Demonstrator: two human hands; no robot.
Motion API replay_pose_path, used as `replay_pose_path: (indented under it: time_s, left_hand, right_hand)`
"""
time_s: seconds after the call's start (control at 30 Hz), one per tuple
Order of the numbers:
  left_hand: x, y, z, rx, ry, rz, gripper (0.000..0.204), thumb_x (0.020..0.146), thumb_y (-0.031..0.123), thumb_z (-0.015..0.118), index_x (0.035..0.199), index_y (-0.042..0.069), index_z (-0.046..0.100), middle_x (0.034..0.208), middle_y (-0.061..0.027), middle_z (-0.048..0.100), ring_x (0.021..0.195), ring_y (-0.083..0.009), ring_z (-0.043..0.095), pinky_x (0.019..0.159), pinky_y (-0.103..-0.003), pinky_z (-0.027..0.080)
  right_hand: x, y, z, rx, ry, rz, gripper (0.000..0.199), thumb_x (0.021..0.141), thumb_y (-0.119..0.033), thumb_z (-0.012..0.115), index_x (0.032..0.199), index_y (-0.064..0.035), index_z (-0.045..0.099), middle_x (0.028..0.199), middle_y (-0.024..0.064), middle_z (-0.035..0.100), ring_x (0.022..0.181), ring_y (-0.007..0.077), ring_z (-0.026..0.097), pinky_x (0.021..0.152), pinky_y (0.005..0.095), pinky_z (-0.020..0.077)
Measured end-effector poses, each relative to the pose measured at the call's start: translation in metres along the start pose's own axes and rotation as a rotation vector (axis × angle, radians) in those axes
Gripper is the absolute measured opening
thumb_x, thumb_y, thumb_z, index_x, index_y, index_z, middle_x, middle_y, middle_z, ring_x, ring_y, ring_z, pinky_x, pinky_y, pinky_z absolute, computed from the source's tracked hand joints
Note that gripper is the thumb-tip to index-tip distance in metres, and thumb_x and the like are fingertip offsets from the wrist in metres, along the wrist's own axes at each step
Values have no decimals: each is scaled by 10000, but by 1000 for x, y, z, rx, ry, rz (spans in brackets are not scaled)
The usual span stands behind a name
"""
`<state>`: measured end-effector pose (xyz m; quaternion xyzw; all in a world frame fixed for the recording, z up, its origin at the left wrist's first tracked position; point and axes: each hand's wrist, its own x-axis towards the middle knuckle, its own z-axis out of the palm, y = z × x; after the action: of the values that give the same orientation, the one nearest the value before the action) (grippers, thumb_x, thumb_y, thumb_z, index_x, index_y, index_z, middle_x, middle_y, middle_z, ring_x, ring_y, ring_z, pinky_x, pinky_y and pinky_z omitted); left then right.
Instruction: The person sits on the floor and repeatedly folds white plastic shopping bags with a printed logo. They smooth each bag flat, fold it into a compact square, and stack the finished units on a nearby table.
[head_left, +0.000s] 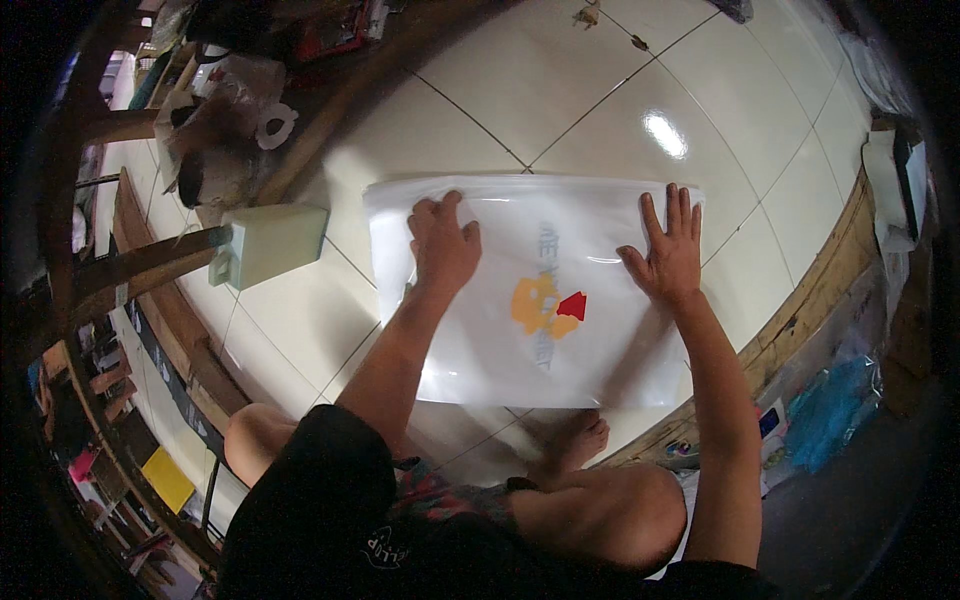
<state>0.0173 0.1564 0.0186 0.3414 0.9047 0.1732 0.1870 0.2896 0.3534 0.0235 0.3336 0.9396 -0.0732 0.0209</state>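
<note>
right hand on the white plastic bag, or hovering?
Touching. The head view shows the right hand lying flat, fingers spread, on the white plastic bag near its right edge, with no gap beneath the palm. The left hand presses the bag too.

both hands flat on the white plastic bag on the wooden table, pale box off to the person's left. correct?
Not quite. The bag lies on the tiled floor, not a wooden table; the head view shows it. The left hand and right hand do press on it, and the pale box is off to the person's left.
</note>
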Motion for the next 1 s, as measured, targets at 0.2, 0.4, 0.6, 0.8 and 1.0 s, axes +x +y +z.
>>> replay_pose_path:
  time_s: [0.2, 0.4, 0.6, 0.8, 1.0]
  left_hand:
    - [3, -70, -31, -25, 53, 12, 507, 859, 225, 678, 1317, 62, 532, 1317, -234, 439, 1172, -415, 460, 995, -504, 426]
    - [-156, -30, -44, -331, -247, -137, 355, 920, 293, 652, 1091, -12, 589, 864, -165, 658, 736, -300, 631, 730, -403, 512]
    - [-273, 22, 51, -1480, -435, -1196, 534, 901, 350, 691, 1213, -56, 541, 1167, -160, 592, 1028, -267, 609, 844, -400, 534]
    - [-253, 54, 88, -1341, -316, -1193, 594, 922, 178, 666, 1424, 1, 403, 1320, -198, 535, 1170, -324, 585, 974, -448, 514]
    - [-239, 76, 89, -1408, 48, -1492, 630, 884, 101, 690, 1436, 14, 399, 1296, -185, 561, 1173, -325, 581, 997, -428, 491]
  right_hand:
    - [5, -1, 2, 10, 79, -51, 807, 865, -576, 603, 1490, -112, 390, 1540, 291, 275, 1453, 465, 199, 1180, 607, 129]
    - [56, 5, -7, 250, -33, -131, 787, 826, -480, 704, 1459, -109, 421, 1456, 229, 422, 1373, 396, 368, 1132, 548, 294]
    - [135, -40, -30, 54, -542, -344, 732, 795, -392, 757, 1408, -127, 457, 1352, 185, 518, 1276, 371, 490, 1029, 495, 456]
    - [139, -57, -18, 118, -540, -366, 598, 767, -249, 775, 1281, -89, 515, 1301, 217, 528, 1234, 387, 515, 983, 477, 496]
    - [131, -58, -28, 250, -589, -327, 478, 795, -185, 724, 1212, -59, 525, 1134, 217, 619, 1111, 384, 604, 919, 467, 521]
